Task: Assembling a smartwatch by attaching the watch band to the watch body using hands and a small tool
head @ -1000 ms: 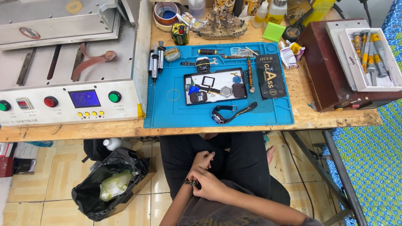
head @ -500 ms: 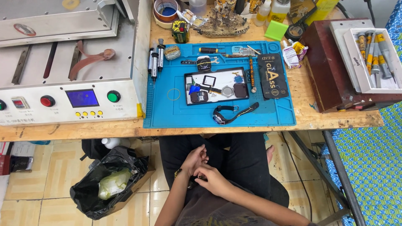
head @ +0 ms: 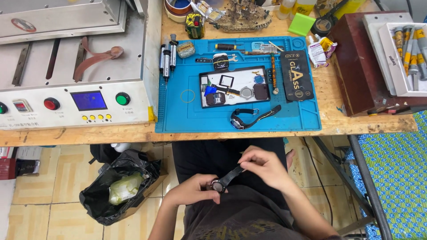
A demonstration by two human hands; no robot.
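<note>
Handling a wristwatch over the lap, below the table (head: 249, 130) edge; strap work in hand, by the look of it.

Far left: grey machine (head: 71, 66), flat metal top with slots, brown curved handle, small blue screen, red and green round buttons. On the tiled floor below, black bag (head: 116, 189), crinkled plastic, pale wad inside.

Left hand (head: 191, 192): grip closed around the watch (head: 218, 186), thumb and fingers pinching the round dark case; face shiny, metal-rimmed. Watch held clear of the table, just above dark trousers.

Right hand (head: 263, 166): grip closed, fingertips pinching the free end of the strap (head: 232, 174); strap black, narrow, flexible, drawn out taut and slanting from case up to fingers.

Judgement: strap being checked or worked at the case lug; next move calls for a steady case, a fine pull along the strap line, not a twist; small pins likely, easy to drop onto the floor.

On the table above: blue mat (head: 178, 115), rubbery, ridged rim. On it, dark tray (head: 234, 86) with small parts, a square frame, round discs. Second watch (head: 252, 118) just below the tray, black strap spread flat. Black flat packet (head: 296, 75) to the right, glossy. Farther right, dark red box (head: 356, 58); white tray of metal tools (head: 409, 44) at the edge.
</note>
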